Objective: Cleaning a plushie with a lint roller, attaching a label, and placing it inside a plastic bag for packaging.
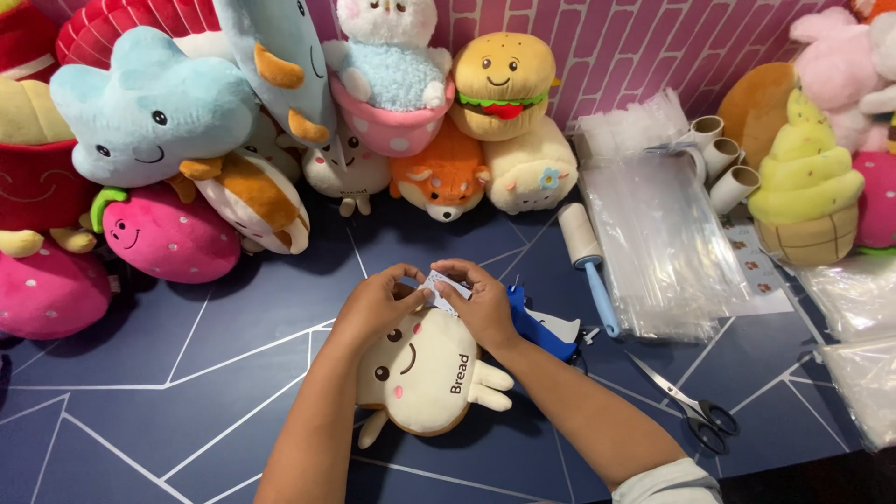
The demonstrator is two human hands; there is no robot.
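On the dark blue worktop lies a cream bread-shaped plush, long axis running away from the person. At its far top edge, the left hand and right hand both pinch a small white tag, equally near.

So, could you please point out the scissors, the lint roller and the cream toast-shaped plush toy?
scissors [686, 403]: head view, on the pivot where the blades meet the handles.
lint roller [581, 233]: head view, on its white roll.
cream toast-shaped plush toy [420, 366]: head view, on its face.
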